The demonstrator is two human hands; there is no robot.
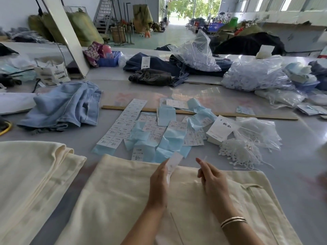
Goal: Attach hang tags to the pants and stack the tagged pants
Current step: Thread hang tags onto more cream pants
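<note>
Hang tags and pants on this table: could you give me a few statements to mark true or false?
1. The left hand holds a white tag. True.
2. The pants under the hands are dark denim. False: they are cream; the dark jeans lie at the far side.
3. The right hand wears bracelets at the wrist. True.
4. The loose white strings lie left of the hands. False: they lie to the right.
5. Light blue jeans lie crumpled at the left. True.
</note>
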